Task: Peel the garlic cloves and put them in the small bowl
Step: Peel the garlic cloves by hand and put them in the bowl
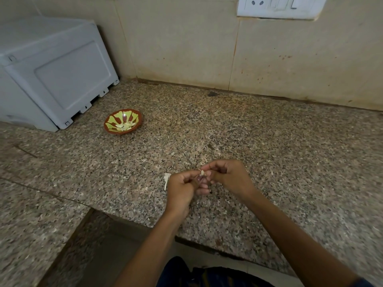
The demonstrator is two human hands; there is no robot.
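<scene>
Over the front part of the granite counter point(269, 141), my left hand point(182, 189) and my right hand point(228, 177) meet fingertip to fingertip. Both pinch a small pale garlic clove point(202, 172), mostly hidden by the fingers. A scrap of white garlic skin or stalk point(166, 180) lies on the counter just left of my left hand. Far off to the upper left stands the small bowl point(132, 129), brown with a green petal pattern. Several peeled cloves point(124, 126) lie in it.
A grey-white appliance point(51, 75) fills the back left corner beside the bowl. The tiled wall behind carries a white socket and switch plate point(279, 7). The counter's front edge point(145, 223) steps down at lower left, near my body.
</scene>
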